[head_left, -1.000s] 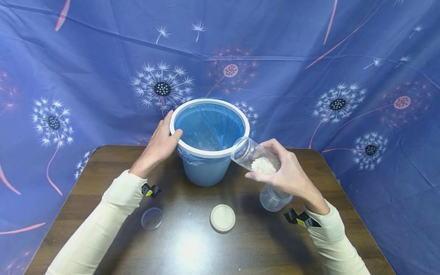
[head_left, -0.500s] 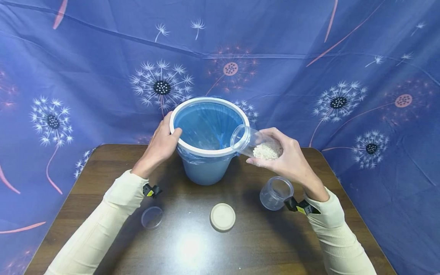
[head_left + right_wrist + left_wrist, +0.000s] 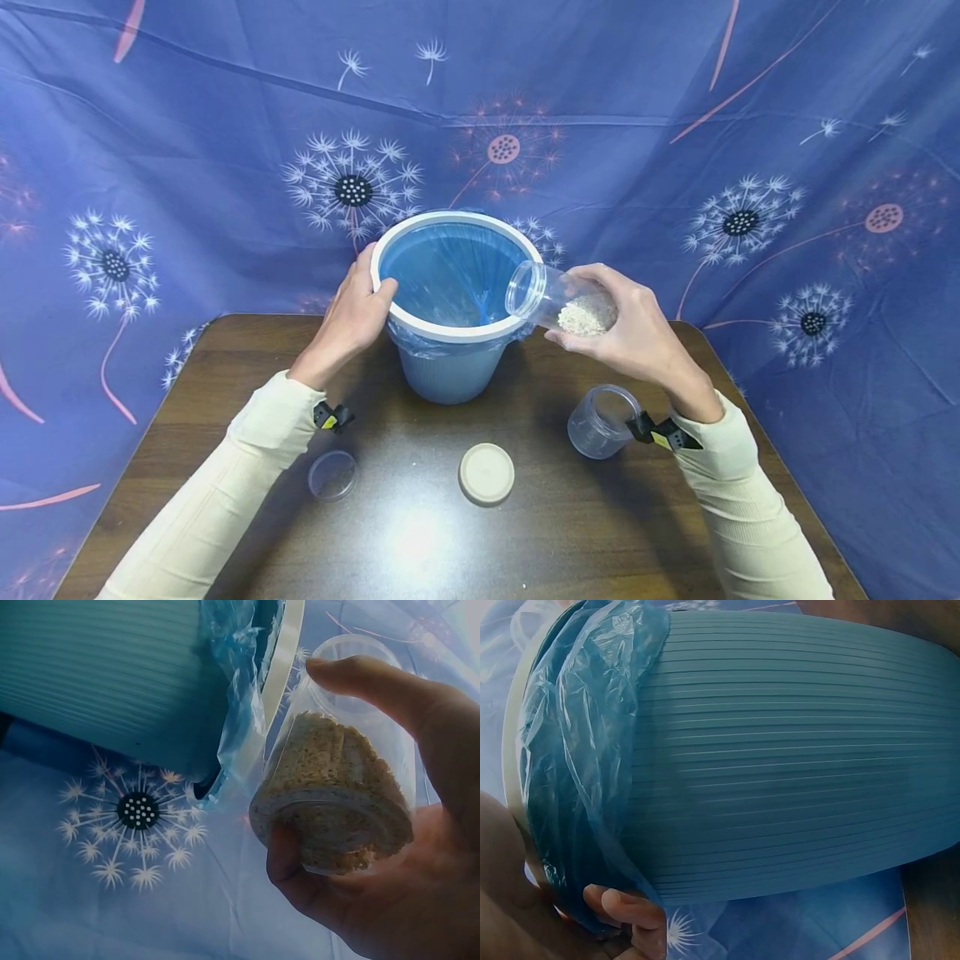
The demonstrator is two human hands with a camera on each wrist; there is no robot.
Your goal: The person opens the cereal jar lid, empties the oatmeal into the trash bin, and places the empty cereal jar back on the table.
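Note:
A blue ribbed trash can (image 3: 450, 375) with a white rim stands upright on the table, lined with a thin blue plastic bag (image 3: 607, 697). My left hand (image 3: 348, 312) grips its left rim, thumb over the top and fingers curled below the outside edge. In my right hand (image 3: 637, 329) is a clear plastic jar (image 3: 547, 292), tilted with its uncovered mouth toward the can. Pale, oat-like flakes (image 3: 583, 318) lie heaped toward the jar's base. The jar's mouth overlaps the can's right rim in the head view. In the right wrist view, thumb and fingers wrap around the jar (image 3: 300, 742).
A second clear jar (image 3: 596, 433) without a lid stands below my right wrist. On the brown wooden table (image 3: 420, 575) lie a cream round lid (image 3: 486, 473) and a clear round lid (image 3: 332, 475). A blue dandelion-print cloth (image 3: 630, 67) hangs behind and at both sides.
My right hand has lifted the jar upward, bringing its mouth up beside the can's right rim. The second jar has come into fuller view. My left hand keeps its grip on the rim.

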